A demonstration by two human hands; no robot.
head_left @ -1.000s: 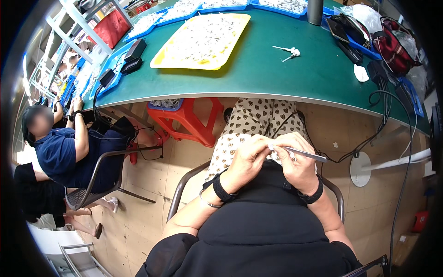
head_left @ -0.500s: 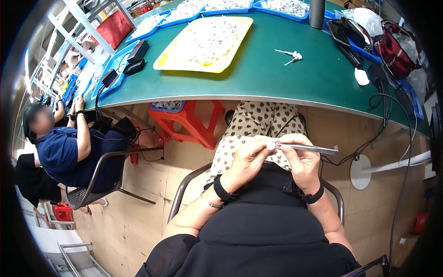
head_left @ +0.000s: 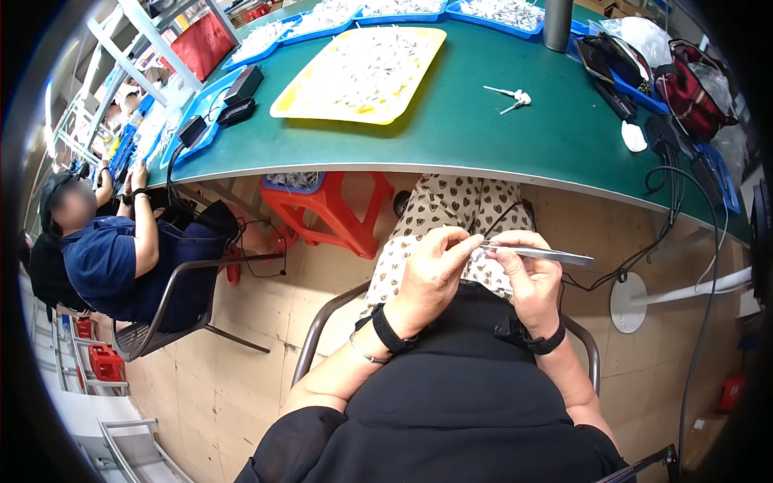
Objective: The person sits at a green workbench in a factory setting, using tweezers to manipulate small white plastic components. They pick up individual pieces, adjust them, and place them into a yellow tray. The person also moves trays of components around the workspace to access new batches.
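Observation:
Over my lap, my right hand (head_left: 531,282) is closed around a pair of silver metal tweezers (head_left: 560,256). Their blunt end sticks out to the right, and their tips point toward my other hand. My left hand (head_left: 431,274) has thumb and fingertips pinched together right by the tips. A tiny pale piece seems to show between the two hands, too small and too covered by fingers to name. On the green table (head_left: 322,149) ahead, a yellow tray (head_left: 294,111) carries a heap of small white parts. To its right lies a white part with two thin prongs (head_left: 515,100).
Blue trays (head_left: 503,26) of white parts line the table's far side, near a dark cylinder (head_left: 557,26). Bags (head_left: 692,88) and black cables (head_left: 672,173) are at the right. A red stool (head_left: 342,213) stands under the table. A co-worker (head_left: 109,258) sits at the left.
My left fingertips have shifted slightly up, and the whitish piece seen between the hands is now mostly hidden. The tweezers remain in my right hand, barely moved.

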